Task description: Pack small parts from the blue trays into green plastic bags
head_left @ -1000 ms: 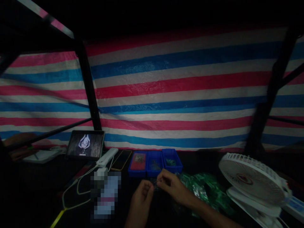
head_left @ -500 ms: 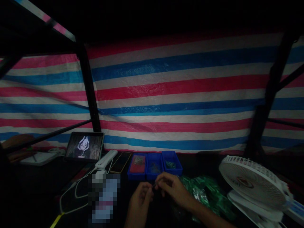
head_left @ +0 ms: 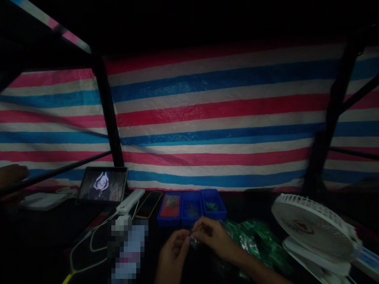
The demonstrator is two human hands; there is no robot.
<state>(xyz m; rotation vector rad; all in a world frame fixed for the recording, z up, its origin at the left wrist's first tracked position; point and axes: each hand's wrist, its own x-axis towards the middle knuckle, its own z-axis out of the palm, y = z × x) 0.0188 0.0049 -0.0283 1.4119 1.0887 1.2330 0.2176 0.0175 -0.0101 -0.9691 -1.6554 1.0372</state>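
My left hand (head_left: pixel 173 254) and my right hand (head_left: pixel 214 238) meet low in the middle of the dark table. Both have their fingers pinched together on a small shiny piece (head_left: pixel 194 239) between them; it is too dim and small to name. Just beyond the fingers stand three small blue bins (head_left: pixel 191 208) in a row, the left one with a red bottom. A heap of green plastic bags (head_left: pixel 254 236) lies under and to the right of my right forearm.
A tablet (head_left: pixel 102 185) showing a picture leans at the back left, beside a white power strip (head_left: pixel 130 200) and a phone (head_left: pixel 149 204). A white fan (head_left: pixel 314 232) lies tilted at the right. A striped tarp (head_left: pixel 207 118) and black frame posts (head_left: pixel 106 110) close the back. Another person's hand (head_left: pixel 12 175) shows at the far left.
My two hands have drawn closer together, fingertips now touching around the small piece. The view has drifted slightly; the other person's hand at the far left has moved.
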